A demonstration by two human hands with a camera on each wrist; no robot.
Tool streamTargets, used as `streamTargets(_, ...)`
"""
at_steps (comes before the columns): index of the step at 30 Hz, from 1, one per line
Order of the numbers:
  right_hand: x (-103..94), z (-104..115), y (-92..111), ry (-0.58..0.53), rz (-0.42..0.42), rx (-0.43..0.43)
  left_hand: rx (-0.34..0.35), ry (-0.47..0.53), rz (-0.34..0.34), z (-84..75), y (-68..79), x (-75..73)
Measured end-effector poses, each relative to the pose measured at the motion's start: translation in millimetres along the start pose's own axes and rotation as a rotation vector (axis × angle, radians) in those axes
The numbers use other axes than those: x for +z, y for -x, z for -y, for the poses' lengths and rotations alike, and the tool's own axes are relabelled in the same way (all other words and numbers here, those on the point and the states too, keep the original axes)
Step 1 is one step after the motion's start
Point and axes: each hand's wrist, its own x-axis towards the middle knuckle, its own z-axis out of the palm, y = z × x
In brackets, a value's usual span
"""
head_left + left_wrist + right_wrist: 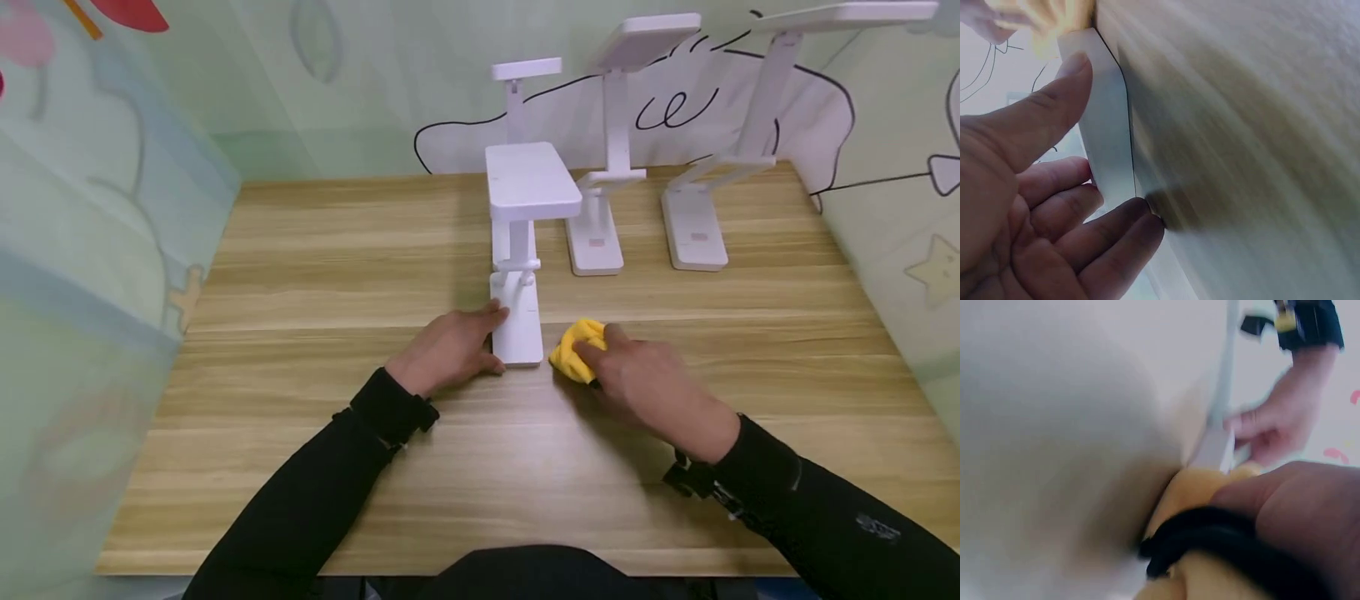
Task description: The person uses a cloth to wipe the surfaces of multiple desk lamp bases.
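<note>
A white desk lamp (517, 329) stands front-most on the wooden table, its base toward me and its head folded over behind. From the left, my left hand (453, 346) touches that base. The thumb is by the front corner and the fingers lie along the side edge, spread rather than wrapped round it, as the left wrist view shows. To the right of the base, my right hand (648, 379) grips a bunched yellow cloth (579, 350) with black edging (1210, 531). The cloth is down at the tabletop, close beside the base's front right corner.
Behind stand three more white desk lamps: one (525, 71) partly hidden by the front lamp, one (595, 237) to its right, and one (693, 233) farther right. The wooden table (322, 275) meets patterned walls (360, 108) at the back and sides.
</note>
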Motion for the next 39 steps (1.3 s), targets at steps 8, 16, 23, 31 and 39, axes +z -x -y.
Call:
streamTargets(8,8.0,27.2,-14.6,-0.146,-0.026,-0.21,-0.002,-0.008,0.0,-0.2,-0.1,-1.2)
streamTargets(16,16.5,7.9,-12.4,-0.067,-0.031,-0.172,-0.004,-0.014,0.009,-2.2,-0.9,-1.6)
streamTargets(23,6.2,-16.8,-12.2,-0.09,0.019,-0.054,0.017,-0.019,-0.016,-0.9,-0.6,-1.1)
streamTargets(31,-7.1,-29.6,-39.9,-0.148,-0.148,0.182,-0.012,-0.024,0.006,0.2,-1.1,-0.8)
streamTargets(39,18.2,-19.1,-70.9,-0.224,-0.123,0.171,-0.001,-0.026,-0.002,0.1,-3.0,0.9)
